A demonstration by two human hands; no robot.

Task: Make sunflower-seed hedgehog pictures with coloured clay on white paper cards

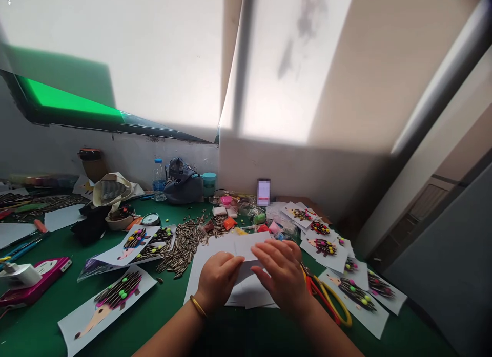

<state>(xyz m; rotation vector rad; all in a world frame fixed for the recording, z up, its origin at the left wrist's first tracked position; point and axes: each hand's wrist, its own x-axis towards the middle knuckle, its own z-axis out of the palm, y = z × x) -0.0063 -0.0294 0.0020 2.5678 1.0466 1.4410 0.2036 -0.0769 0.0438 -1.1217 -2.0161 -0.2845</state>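
Note:
My left hand [219, 277] pinches the left edge of a small piece of white paper [251, 244], its thumb on top. My right hand [282, 270] lies against the right side of that paper, fingers stretched out and slightly apart. The piece is raised a little above a stack of white sheets [196, 262] on the green table [165, 321]. A gold bangle [198, 306] circles my left wrist. Scissors with yellow and red handles [338, 300] lie just right of my right hand. Behind the paper are sunflower seeds [182, 244] in a loose pile.
Hedgehog cards with seed spines lie left [92, 321] and right [374, 316]. At the back stand a phone [263, 192], a bottle [158, 180], a blue bag [182, 185] and a teal-lidded jar [209, 184]. A magenta power strip [49, 277] is far left; colored clay packets [229, 223] sit behind the paper.

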